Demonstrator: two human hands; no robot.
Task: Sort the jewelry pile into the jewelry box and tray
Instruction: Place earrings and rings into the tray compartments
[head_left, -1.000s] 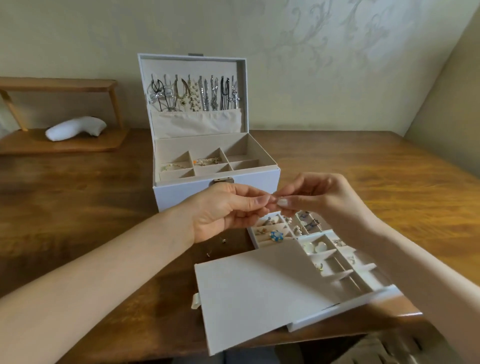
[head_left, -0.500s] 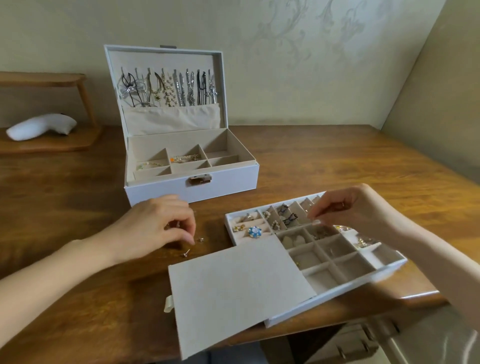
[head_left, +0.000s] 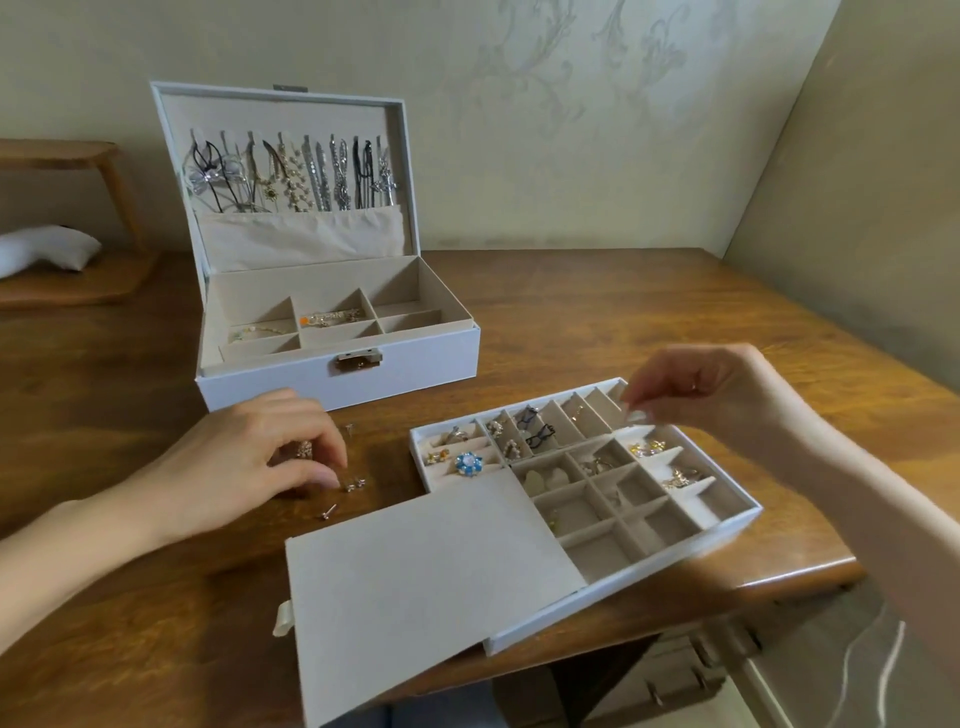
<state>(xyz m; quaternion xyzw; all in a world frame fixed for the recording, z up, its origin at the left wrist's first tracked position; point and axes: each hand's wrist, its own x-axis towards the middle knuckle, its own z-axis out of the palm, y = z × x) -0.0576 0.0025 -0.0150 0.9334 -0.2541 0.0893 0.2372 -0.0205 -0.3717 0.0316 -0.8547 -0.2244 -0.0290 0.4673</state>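
Observation:
A small pile of loose earrings (head_left: 355, 485) lies on the wooden table in front of the open white jewelry box (head_left: 415, 364). My left hand (head_left: 244, 462) rests on that pile with its fingers curled, pinching a small gold earring (head_left: 304, 448). The white divided tray (head_left: 602, 605) stands to the right, with several pieces in its compartments, among them a blue flower ring (head_left: 468, 462). My right hand (head_left: 711, 395) hovers over the tray's far right compartments, fingertips pinched together with nothing visible between them.
A grey flat lid (head_left: 415, 587) covers the tray's near left part and overhangs the table edge. Necklaces (head_left: 291, 176) hang in the box lid. A wooden shelf (head_left: 57, 156) and a white cushion (head_left: 41, 252) sit far left. The table's corner (head_left: 831, 569) is at right.
My hands, joined over the tray a second ago, have parted. The left went down to the loose earrings. The right dipped to the tray's far compartments and has lifted slightly.

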